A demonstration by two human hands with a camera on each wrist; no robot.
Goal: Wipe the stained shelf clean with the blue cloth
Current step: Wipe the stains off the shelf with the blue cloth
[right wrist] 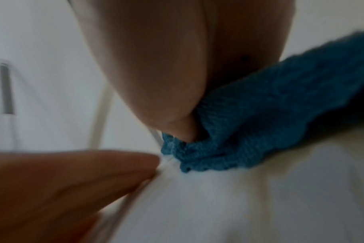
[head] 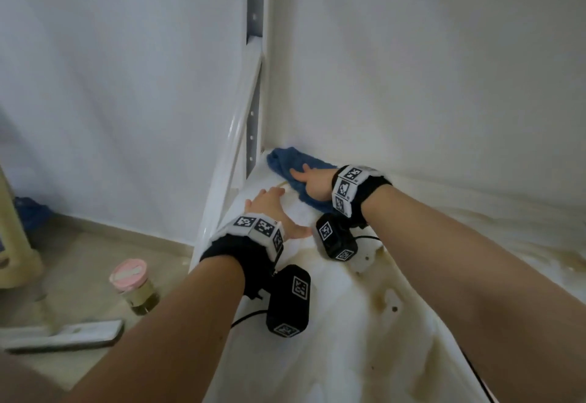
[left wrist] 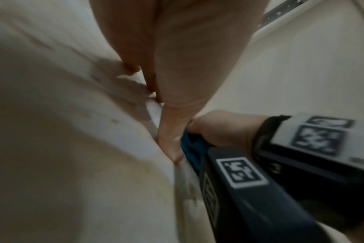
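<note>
White stained shelf (head: 364,323) against a white wall, brown marks near me. Blue cloth (head: 287,161) bunched in the far left corner by the perforated metal upright (head: 254,91). My right hand (head: 312,182) presses flat on it, fingers straight, not curled. My left hand (head: 274,209) rests just beside, fingers spread flat on the shelf. Pink-lidded jar (head: 134,285) on the floor.

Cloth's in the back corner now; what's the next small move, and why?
Probably drag the blue cloth toward you with the right hand pressing on it: brown stains on the shelf lie nearer you, unwiped. The left hand rests flat there, bracing.
</note>
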